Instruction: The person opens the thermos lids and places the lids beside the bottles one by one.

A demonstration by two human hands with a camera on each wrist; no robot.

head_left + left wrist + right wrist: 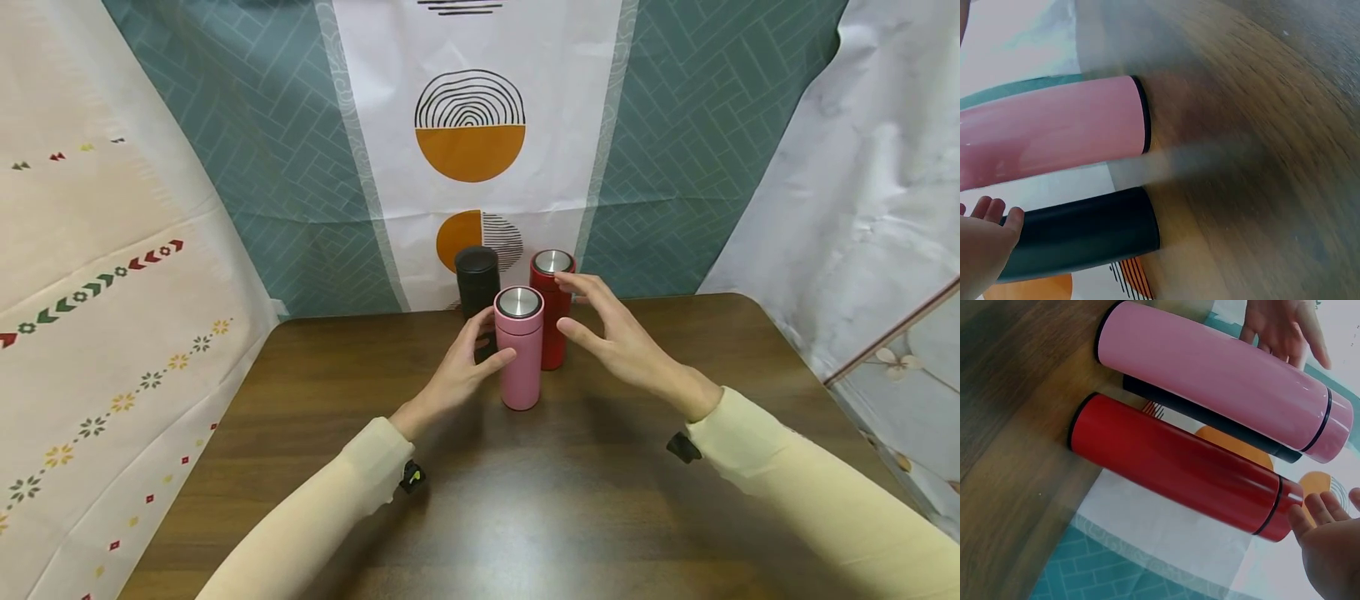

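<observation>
A pink thermos bottle (521, 367) with a steel-topped lid stands upright on the table. Behind it to the left is a black thermos bottle (477, 287), partly hidden. Behind to the right stands a red thermos bottle (553, 325). My left hand (467, 362) is at the left side of the pink bottle, thumb apart from the fingers; whether it touches a bottle I cannot tell. My right hand (618, 337) is beside the red bottle, its fingertips near the lid and its thumb spread. In the right wrist view, the right fingers (1329, 509) are extended by the red bottle's lid end.
The brown wooden table (525, 517) has its back edge against a patterned curtain (300, 125). A cream embroidered cloth (112, 333) hangs at the left, and a white cloth (877, 208) at the right.
</observation>
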